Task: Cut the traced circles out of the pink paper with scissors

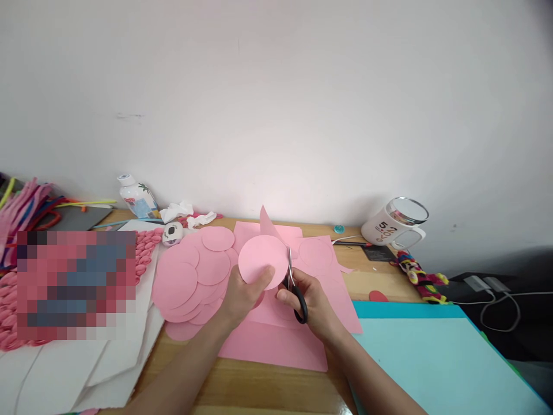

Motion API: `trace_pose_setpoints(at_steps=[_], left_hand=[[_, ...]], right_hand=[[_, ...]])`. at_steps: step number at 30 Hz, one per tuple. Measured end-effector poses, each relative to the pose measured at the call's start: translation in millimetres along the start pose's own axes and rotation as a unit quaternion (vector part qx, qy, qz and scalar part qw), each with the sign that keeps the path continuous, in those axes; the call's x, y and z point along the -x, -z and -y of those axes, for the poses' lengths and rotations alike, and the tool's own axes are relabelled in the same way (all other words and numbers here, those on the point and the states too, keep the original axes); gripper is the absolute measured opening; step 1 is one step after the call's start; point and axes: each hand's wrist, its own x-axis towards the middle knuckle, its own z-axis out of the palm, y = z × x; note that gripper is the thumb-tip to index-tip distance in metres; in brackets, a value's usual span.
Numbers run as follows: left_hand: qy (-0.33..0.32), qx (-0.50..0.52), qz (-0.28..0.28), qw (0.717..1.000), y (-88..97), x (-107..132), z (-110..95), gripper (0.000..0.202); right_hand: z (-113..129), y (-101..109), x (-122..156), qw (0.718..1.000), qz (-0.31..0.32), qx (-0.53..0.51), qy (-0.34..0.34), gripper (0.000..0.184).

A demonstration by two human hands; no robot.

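Head cam: left hand [244,294] pinches a pink paper disc [260,256] mid-frame, right hand [314,300] has the scissors [305,311] gripped, blades [290,262] at the disc's right edge. I'd turn the disc rather than the scissors, keeping that left thumb [265,276] clear of the blades. Wooden table [263,392] underneath, more pink discs [179,282] left of center, pale blue sheet [415,357] lower right, white mug [382,227] at right, whitish wall [276,115] up top.
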Motion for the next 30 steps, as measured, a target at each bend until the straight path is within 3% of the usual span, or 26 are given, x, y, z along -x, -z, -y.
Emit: trace_pose_setpoints(at_steps=[30], left_hand=[[-0.018,0.028,0.012,0.999,1.4,-0.7,0.8,0.023]], right_hand=[[9.3,-1.9,1.7,1.000,-0.007,0.025,-0.002,0.024]])
